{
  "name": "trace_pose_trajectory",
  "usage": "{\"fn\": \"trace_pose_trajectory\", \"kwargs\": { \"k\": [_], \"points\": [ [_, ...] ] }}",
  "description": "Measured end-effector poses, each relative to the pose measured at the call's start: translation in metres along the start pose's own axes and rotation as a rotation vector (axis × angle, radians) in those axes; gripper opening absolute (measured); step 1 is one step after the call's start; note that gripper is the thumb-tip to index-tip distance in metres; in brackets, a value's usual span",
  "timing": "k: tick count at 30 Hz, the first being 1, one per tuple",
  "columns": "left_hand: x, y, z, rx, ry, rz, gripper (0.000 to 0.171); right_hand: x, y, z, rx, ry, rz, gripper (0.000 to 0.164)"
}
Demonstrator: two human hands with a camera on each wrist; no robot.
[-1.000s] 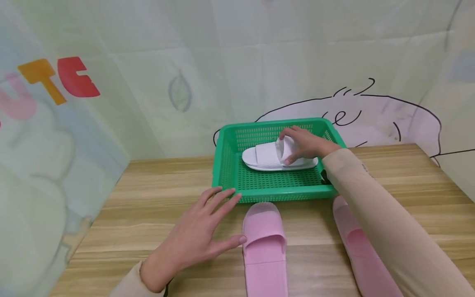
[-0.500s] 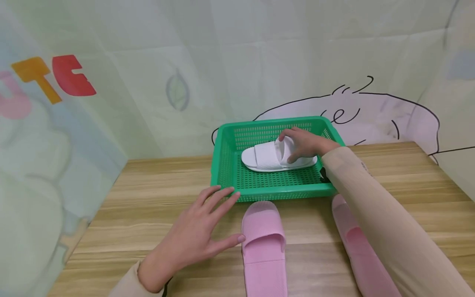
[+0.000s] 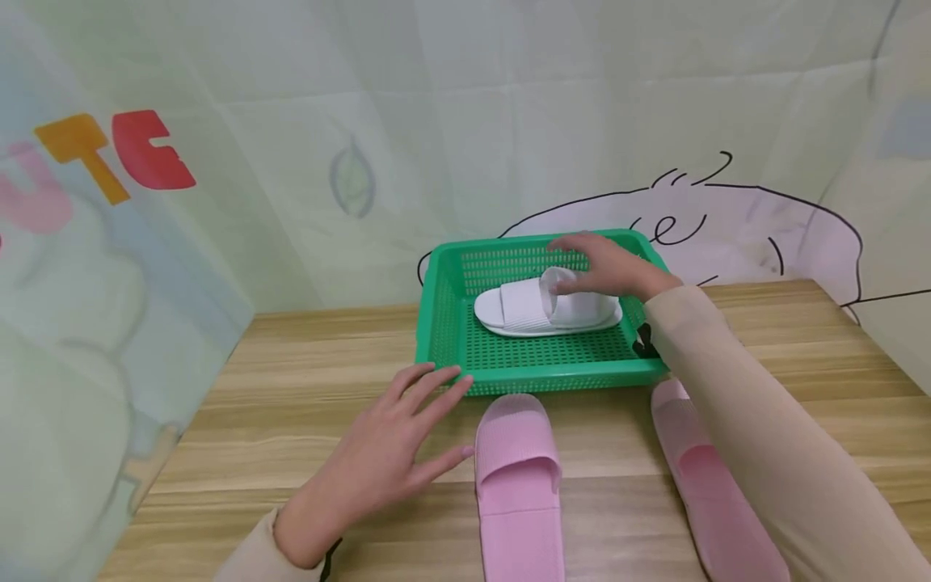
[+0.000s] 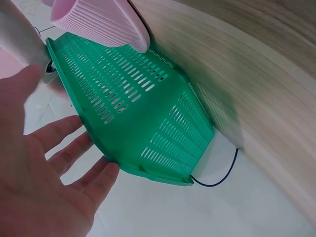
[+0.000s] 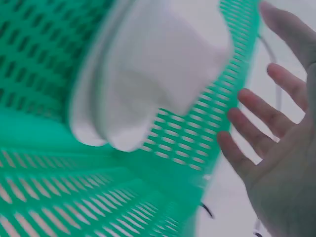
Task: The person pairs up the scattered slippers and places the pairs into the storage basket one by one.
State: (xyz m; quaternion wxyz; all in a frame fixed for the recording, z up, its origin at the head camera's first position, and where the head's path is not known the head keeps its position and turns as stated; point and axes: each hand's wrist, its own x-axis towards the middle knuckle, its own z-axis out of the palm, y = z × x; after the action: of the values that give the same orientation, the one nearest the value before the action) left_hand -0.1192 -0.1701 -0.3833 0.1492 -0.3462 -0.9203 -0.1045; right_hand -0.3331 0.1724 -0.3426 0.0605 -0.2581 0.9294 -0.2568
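White ribbed slide slippers (image 3: 524, 305), stacked one over the other, lie inside a green perforated plastic basket (image 3: 553, 377). Over the slippers' right part hovers my right hand (image 3: 611, 267), its fingers spread; the right wrist view shows nothing between the fingers and thumb. My left hand (image 3: 378, 449) is at the basket's near left corner, with relaxed fingers right at the rim, as the left wrist view also shows. Its thumb points at a pink slide slipper (image 3: 516, 436) in front of the basket. Beneath my right forearm lies another pink slipper (image 3: 716, 493), partly covered.
Everything stands on a wood-grain table (image 3: 305, 380). Behind it hangs a pale printed curtain (image 3: 349, 178) with cartoon lines and coloured letters. A small black item (image 3: 644, 341) shows by the basket's right end, next to my right sleeve (image 3: 727, 388).
My right hand has let go of the upper white slipper and risen slightly, its fingers opening. The left thumb has shifted a little off the pink slipper's edge; basket and slippers have stayed put.
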Motion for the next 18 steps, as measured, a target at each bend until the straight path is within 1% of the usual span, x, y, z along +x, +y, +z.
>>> {"fn": "trace_pose_trajectory", "kwargs": {
  "k": [2, 4, 8, 11, 14, 18],
  "points": [
    [0.001, -0.001, 0.000, 0.009, 0.008, 0.009, 0.072, -0.003, -0.003, -0.010, 0.035, 0.068, -0.031, 0.069],
    [0.002, -0.002, 0.001, 0.014, 0.018, 0.025, 0.071, -0.007, -0.009, -0.020, 0.041, 0.120, -0.053, 0.069],
    [0.004, -0.006, 0.002, 0.031, 0.031, 0.059, 0.071, -0.020, -0.028, -0.041, 0.008, 0.203, -0.119, 0.068],
    [0.004, -0.009, 0.002, 0.043, 0.031, 0.077, 0.071, -0.033, -0.042, -0.055, -0.030, 0.254, -0.168, 0.066],
    [0.005, -0.011, 0.002, 0.047, 0.027, 0.084, 0.072, -0.046, -0.054, -0.066, -0.065, 0.282, -0.212, 0.064],
    [0.006, -0.013, 0.001, 0.040, 0.028, 0.084, 0.073, -0.059, -0.064, -0.074, -0.140, 0.280, -0.259, 0.064]
  ]
}}
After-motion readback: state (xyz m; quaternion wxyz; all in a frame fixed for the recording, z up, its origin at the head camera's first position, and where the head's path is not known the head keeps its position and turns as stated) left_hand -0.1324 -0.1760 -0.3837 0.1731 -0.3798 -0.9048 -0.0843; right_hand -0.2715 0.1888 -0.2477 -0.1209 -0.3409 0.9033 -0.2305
